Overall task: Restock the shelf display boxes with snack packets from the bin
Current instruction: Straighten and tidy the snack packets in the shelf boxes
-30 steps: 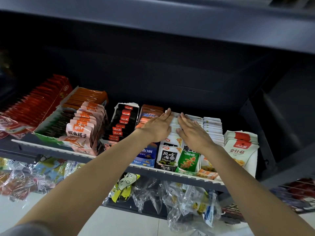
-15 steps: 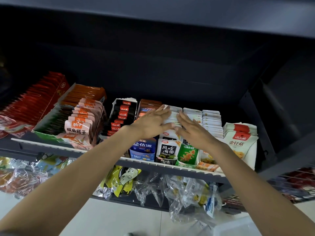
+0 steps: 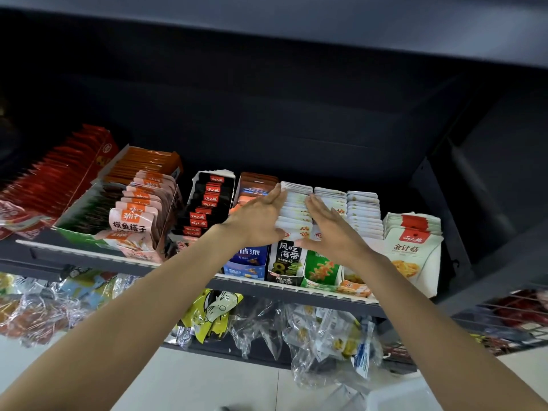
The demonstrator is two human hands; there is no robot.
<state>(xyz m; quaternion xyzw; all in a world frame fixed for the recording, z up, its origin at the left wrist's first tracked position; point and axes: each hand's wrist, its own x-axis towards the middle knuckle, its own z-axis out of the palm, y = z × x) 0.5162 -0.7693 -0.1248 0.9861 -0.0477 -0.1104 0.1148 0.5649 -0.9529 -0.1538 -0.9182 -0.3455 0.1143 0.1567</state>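
A row of white snack packets (image 3: 296,203) stands in a black-and-white display box (image 3: 286,262) at the middle of the shelf. My left hand (image 3: 258,221) lies flat against the row's left side with straight fingers. On the row's right side my right hand (image 3: 332,229) presses with straight fingers too. The row sits squeezed between both palms. Neither hand holds a packet. At the bottom right a corner of a white bin (image 3: 397,396) shows.
Neighbouring boxes hold blue (image 3: 246,259), green (image 3: 321,268), black (image 3: 207,203) and pink packets (image 3: 133,223). White pouches (image 3: 412,250) stand at the right end. The shelf rail (image 3: 296,287) runs along the front. Clear bags (image 3: 326,336) hang below. A dark upper shelf (image 3: 296,31) overhangs.
Both hands slid a little further back along the white packet row and spread to its two sides. The camera view shifted slightly down.
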